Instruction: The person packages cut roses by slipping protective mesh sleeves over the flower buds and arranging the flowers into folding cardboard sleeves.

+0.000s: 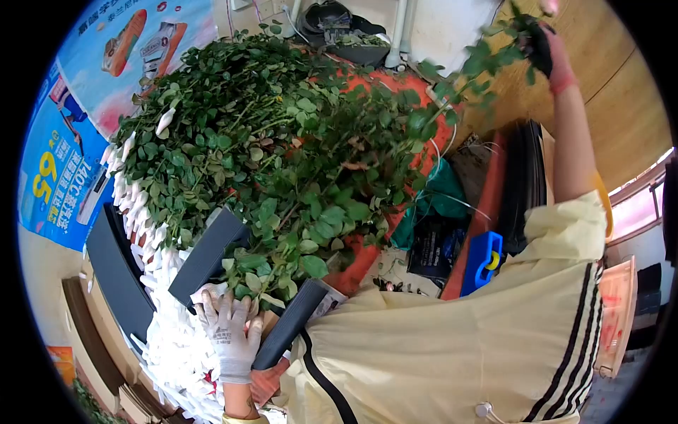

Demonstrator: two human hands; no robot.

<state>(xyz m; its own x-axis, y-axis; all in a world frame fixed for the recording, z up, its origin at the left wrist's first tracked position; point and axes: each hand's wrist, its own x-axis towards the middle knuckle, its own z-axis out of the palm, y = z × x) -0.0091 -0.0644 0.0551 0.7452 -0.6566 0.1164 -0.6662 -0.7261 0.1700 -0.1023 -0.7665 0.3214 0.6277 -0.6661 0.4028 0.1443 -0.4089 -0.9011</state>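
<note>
My right hand, in a dark glove with a pink cuff, is raised at the upper right. It is closed around a leafy rose stem, and a pale pink bud shows just above the hand. My left hand, in a whitish glove, lies low with its fingers apart. The fingers rest at the edge of white material between two dark padded boards. Leaves of the large heap of cut roses reach down to just above the fingers. What lies beneath the palm is hidden.
White-sleeved buds line the heap's left side, above a pile of white sleeves. A blue tape dispenser stands beside a red-brown board. Black panels lean against the wooden wall at right. Posters cover the left wall.
</note>
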